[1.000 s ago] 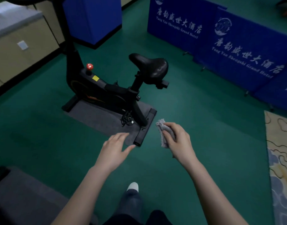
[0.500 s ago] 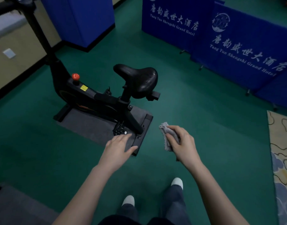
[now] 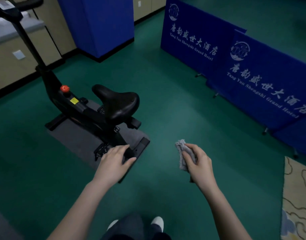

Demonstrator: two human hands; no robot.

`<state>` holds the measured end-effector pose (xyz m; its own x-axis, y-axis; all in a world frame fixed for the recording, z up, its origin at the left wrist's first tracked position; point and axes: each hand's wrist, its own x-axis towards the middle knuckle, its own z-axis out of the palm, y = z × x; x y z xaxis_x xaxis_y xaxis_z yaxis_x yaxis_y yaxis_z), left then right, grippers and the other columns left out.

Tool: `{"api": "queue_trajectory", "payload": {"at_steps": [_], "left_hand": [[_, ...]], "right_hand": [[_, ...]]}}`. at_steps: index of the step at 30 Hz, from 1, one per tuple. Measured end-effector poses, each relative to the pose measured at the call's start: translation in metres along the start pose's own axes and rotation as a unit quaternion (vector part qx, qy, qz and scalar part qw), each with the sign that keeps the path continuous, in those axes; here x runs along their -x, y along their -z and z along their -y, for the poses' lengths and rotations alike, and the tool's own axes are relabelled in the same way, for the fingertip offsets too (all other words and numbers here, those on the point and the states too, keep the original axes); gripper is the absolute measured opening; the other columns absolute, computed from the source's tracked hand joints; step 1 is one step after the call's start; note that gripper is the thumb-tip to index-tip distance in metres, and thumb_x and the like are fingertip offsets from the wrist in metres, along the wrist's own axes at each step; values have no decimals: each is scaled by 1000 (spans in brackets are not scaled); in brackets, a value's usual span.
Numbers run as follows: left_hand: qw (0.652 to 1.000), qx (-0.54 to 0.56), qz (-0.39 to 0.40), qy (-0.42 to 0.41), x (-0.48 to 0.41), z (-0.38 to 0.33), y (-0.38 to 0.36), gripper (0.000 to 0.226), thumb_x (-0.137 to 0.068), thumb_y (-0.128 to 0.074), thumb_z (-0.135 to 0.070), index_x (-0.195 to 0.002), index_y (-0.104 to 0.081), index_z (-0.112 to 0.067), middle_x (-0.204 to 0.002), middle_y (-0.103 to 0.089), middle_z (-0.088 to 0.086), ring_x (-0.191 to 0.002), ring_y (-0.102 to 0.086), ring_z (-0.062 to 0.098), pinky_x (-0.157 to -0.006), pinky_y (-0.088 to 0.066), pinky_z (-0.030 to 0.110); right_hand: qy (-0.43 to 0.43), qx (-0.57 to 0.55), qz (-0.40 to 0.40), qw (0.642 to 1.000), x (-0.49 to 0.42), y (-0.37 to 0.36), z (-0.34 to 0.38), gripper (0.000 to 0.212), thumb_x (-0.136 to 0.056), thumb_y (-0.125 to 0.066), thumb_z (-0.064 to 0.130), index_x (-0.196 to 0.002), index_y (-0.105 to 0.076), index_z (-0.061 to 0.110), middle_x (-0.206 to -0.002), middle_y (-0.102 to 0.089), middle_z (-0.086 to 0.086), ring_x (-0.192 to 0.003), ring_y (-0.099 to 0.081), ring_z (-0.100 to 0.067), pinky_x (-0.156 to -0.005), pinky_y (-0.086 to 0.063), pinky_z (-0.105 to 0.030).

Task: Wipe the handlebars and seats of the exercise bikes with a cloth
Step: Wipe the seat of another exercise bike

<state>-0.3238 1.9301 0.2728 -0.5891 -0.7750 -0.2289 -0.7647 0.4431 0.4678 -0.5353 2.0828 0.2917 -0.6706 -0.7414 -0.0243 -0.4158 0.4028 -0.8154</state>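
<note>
A black exercise bike (image 3: 76,108) stands on a grey mat (image 3: 76,141) left of centre. Its black seat (image 3: 117,103) faces me, and its handlebar (image 3: 27,3) shows at the top left edge. My right hand (image 3: 199,163) grips a crumpled grey cloth (image 3: 182,154) in the air, low and right of the seat. My left hand (image 3: 114,160) hovers with relaxed fingers and holds nothing, in front of the bike's rear foot. Neither hand touches the bike.
Blue hotel banners (image 3: 252,70) stand along the right, a blue panel (image 3: 100,23) at the back. Beige cabinets (image 3: 8,54) line the left wall. A patterned rug (image 3: 298,196) lies at the right edge. Green floor (image 3: 174,110) lies between the bike and the banners.
The view has moved closer to the bike, so the seat now looks larger and nearer. Both hands keep the same pose, the right one still holding the cloth.
</note>
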Motion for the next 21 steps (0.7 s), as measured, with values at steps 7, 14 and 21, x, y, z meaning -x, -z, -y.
{"api": "queue_trajectory", "payload": {"at_steps": [7, 14, 21], "left_hand": [[998, 20, -42, 47, -36, -17, -6, 60, -93, -46, -51, -145, -34, -24, -148, -37, -7, -137, -29, 14, -110, -23, 35], [991, 49, -62, 106, -90, -1, 2, 64, -92, -45, -53, -147, -28, -24, -150, -34, -5, -138, -29, 16, -111, -24, 37], [969, 111, -109, 190, -136, 25, 16, 69, -91, -50, -51, -148, -27, -21, -150, -34, -2, -136, -33, 19, -112, -30, 40]], "right_hand": [[31, -14, 52, 998, -64, 4, -7, 18, -91, -61, 15, -107, -65, 22, -104, -64, 7, -97, -57, -7, -75, -33, 3], [67, -25, 94, 993, -148, -18, 14, 18, -92, -61, 16, -106, -64, 26, -105, -65, 7, -97, -58, -5, -75, -35, 2], [93, -19, 164, 982, -218, -53, 29, 18, -93, -60, 18, -106, -63, 29, -104, -64, 12, -93, -59, -2, -73, -44, -15]]}}
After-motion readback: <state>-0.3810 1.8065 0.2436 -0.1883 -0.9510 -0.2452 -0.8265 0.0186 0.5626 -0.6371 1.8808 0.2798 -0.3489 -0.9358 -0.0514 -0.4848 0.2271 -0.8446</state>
